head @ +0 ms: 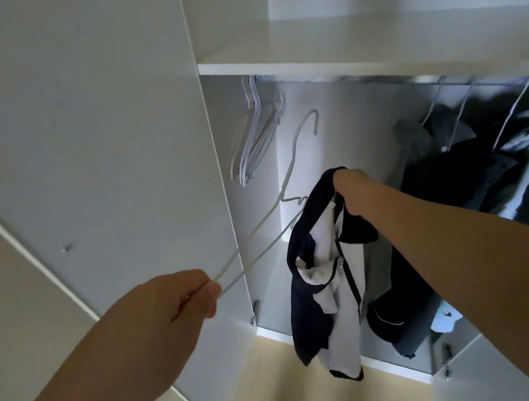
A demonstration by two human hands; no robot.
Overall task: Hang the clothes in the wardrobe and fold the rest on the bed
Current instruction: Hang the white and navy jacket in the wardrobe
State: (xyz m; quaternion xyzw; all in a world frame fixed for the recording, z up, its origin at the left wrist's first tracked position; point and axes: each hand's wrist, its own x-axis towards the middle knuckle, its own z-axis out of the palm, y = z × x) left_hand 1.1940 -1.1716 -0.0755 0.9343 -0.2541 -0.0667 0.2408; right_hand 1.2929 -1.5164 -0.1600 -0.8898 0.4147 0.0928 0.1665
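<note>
Far left: open wardrobe door (pixel 83 159), white, swung outward, hinges low on its inner edge.

Lower left: left hand (pixel 172 305), fingers curled tight, thumb and forefinger pinching one end of a thin white wire hanger (pixel 260 225). Hanger stretched up and to the right from the pinch, hook high in the wardrobe opening, clear of the rail; far shoulder tucked into the collar of the jacket.

Just right of the door, inside the wardrobe (pixel 370 48): bunch of empty hangers (pixel 257 139), pale and crowded together at the left end of the rail, under the shelf.

Centre: dark navy and white zip jacket (pixel 324 281), dangling in front of the wardrobe opening, lower hem close to the wardrobe floor edge, zipper partly undone.

Right of centre: right hand (pixel 351 186), fingers closed round the collar of the jacket, gripping from above, arm reaching in from the lower right.

Right: hung dark clothes (pixel 453 177) on wire hangers along the rail, one black-and-white printed garment furthest right. Bed out of view.
</note>
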